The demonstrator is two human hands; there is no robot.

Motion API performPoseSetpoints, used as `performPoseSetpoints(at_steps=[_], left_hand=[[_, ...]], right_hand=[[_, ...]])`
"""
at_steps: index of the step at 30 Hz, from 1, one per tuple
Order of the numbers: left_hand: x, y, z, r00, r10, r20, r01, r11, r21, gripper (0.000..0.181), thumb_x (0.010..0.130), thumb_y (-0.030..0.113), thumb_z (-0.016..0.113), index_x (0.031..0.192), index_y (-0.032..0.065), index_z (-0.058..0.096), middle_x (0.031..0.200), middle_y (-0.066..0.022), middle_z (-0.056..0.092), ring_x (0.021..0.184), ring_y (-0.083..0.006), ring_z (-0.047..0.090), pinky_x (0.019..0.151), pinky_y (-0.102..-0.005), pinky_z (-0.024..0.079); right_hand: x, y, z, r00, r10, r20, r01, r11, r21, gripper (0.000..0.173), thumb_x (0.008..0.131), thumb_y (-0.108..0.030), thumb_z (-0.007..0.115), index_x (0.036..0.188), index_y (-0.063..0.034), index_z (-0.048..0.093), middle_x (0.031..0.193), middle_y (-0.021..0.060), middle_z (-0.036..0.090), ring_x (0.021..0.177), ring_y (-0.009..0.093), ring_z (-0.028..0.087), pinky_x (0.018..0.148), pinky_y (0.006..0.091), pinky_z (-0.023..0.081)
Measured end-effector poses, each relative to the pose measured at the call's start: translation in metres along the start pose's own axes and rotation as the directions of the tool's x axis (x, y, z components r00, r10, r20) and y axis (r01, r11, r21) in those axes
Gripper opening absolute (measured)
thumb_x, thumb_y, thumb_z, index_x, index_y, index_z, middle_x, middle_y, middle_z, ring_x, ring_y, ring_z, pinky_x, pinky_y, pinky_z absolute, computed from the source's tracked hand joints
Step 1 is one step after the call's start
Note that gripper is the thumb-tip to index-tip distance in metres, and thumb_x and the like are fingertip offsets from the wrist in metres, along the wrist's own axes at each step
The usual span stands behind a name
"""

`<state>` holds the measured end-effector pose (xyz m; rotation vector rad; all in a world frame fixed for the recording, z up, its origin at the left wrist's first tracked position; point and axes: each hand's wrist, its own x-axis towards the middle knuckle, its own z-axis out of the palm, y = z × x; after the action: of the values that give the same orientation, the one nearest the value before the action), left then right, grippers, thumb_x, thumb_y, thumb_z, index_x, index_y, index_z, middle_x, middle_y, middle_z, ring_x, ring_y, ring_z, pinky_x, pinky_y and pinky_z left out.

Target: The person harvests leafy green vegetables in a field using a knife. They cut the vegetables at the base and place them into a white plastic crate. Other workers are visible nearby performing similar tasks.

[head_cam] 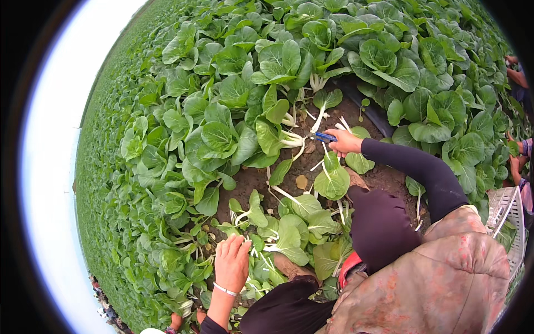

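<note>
My right hand (345,142) is closed around the blue handle of a small hand tool (325,137), whose working end is hard to make out. Its tip is at the root end of a leafy green cabbage (292,140) like pak choi, lying on its side. A loose leaf with a white stalk (321,109) extends just above the tool. Over cut leaves at the lower left is my left hand (232,263), back upward, with a pale bracelet on the wrist; whether its fingers hold anything is hidden.
Dense rows of leafy greens (217,137) stand ahead and left. Loose leaves (292,238) cover soil around my shoes. Dark sheeting (367,108) runs between plants. A white plastic crate (505,208) is at right. Other people's hands (515,163) show at the right edge, others at the bottom (176,320).
</note>
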<state>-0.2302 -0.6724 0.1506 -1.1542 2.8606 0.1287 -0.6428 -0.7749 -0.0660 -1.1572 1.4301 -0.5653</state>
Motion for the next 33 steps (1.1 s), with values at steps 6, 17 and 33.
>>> performPoseSetpoints(at_steps=[6, 17, 33], left_hand=[[0.236, -0.005, 0.121, 0.886, 0.448, 0.119, -0.459, 0.812, 0.361, 0.037, 0.082, 0.014, 0.049, 0.117, 0.0035, 0.050, 0.119, -0.0149, 0.050, 0.118, -0.0280, 0.044, 0.102, -0.0418, 0.030], [0.346, -0.064, 0.237, 0.952, 0.084, 0.295, -0.268, 0.692, 0.670, 0.025, 0.077, 0.019, 0.058, 0.098, 0.0087, 0.050, 0.087, -0.0060, 0.058, 0.086, -0.0197, 0.055, 0.082, -0.0371, 0.035], [0.304, -0.072, 0.255, 0.996, 0.009, 0.084, -0.055, 0.823, 0.566, 0.006, 0.080, 0.013, 0.053, 0.086, 0.0109, 0.051, 0.073, -0.0045, 0.058, 0.069, -0.0195, 0.058, 0.076, -0.0365, 0.039]], right_hand=[[0.038, 0.052, 0.039, 0.981, -0.123, -0.149, 0.124, 0.992, -0.005, 0.054, 0.084, -0.005, 0.052, 0.135, -0.0054, 0.033, 0.079, 0.0177, 0.061, 0.059, 0.022, 0.062, 0.054, 0.0341, 0.050], [0.047, 0.070, 0.058, 0.949, -0.201, -0.245, 0.191, 0.980, -0.064, 0.058, 0.081, -0.003, 0.055, 0.134, -0.0083, 0.033, 0.070, 0.0242, 0.056, 0.067, 0.040, 0.058, 0.063, 0.0452, 0.044], [0.045, 0.079, 0.071, 0.974, -0.149, -0.170, 0.142, 0.988, -0.057, 0.058, 0.081, -0.003, 0.052, 0.136, -0.0057, 0.032, 0.071, 0.0244, 0.057, 0.061, 0.035, 0.057, 0.061, 0.0420, 0.045]])
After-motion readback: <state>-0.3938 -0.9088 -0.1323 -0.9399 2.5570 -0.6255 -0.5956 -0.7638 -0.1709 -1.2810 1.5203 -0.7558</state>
